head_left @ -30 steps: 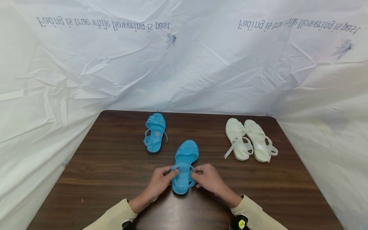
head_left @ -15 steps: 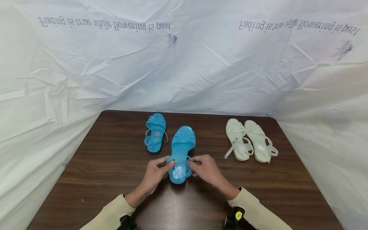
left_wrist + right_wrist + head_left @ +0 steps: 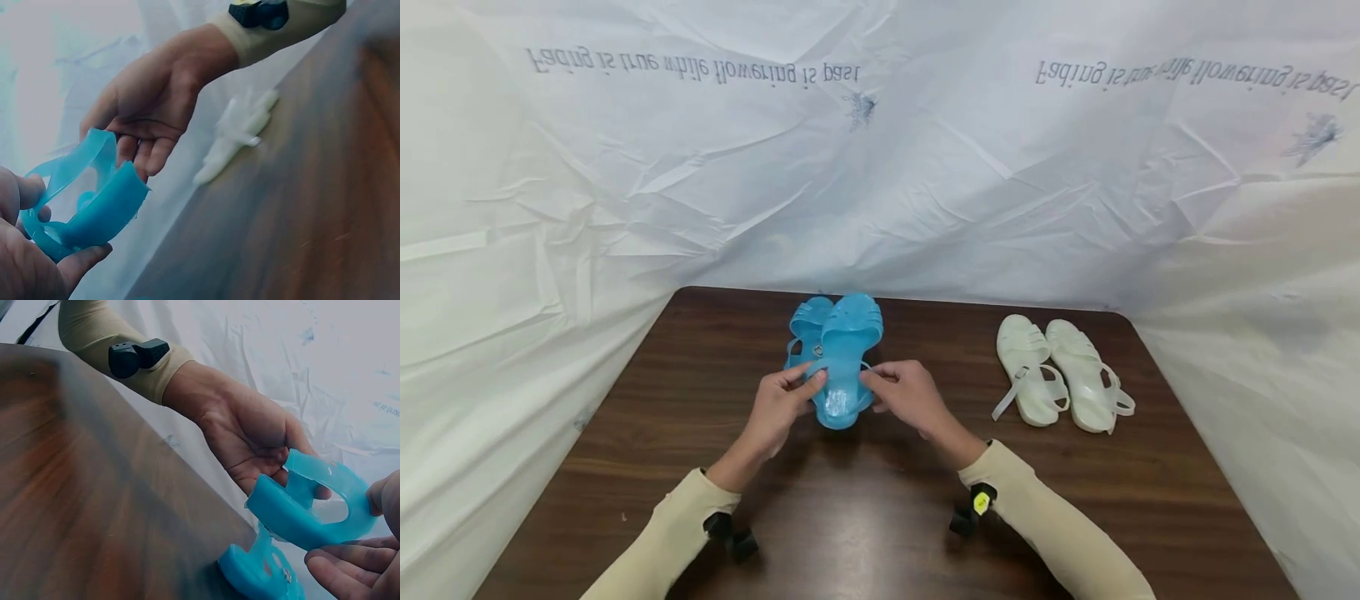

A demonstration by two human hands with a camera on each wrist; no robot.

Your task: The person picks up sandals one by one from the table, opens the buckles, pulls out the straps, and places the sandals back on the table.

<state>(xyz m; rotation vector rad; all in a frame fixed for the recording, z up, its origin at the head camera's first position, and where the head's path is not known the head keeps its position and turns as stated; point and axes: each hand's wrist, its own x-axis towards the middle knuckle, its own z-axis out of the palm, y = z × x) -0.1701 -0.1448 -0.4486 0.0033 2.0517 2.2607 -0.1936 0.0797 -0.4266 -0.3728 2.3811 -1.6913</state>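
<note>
Both hands hold a blue jelly sandal (image 3: 842, 350) up off the table, its toe pointing away from me. On its left side my left hand (image 3: 784, 402) pinches the ankle strap with thumb and fingers. Opposite, my right hand (image 3: 910, 395) pinches the strap's right side. In the right wrist view the heel of the held sandal (image 3: 300, 515) hangs above the table, its strap arching over it. Behind and left of it, a second blue sandal (image 3: 808, 315) lies on the table, partly covered by the held one in the head view.
A pair of white sandals (image 3: 1082, 375) lies side by side at the right of the dark wooden table (image 3: 865, 517). White plastic sheeting (image 3: 925, 167) with printed lettering hangs behind the table and at its sides.
Both hands have lifted the blue sandal from the table and carried it away from me and leftward, close to the other blue sandal. The white sandals stay put.
</note>
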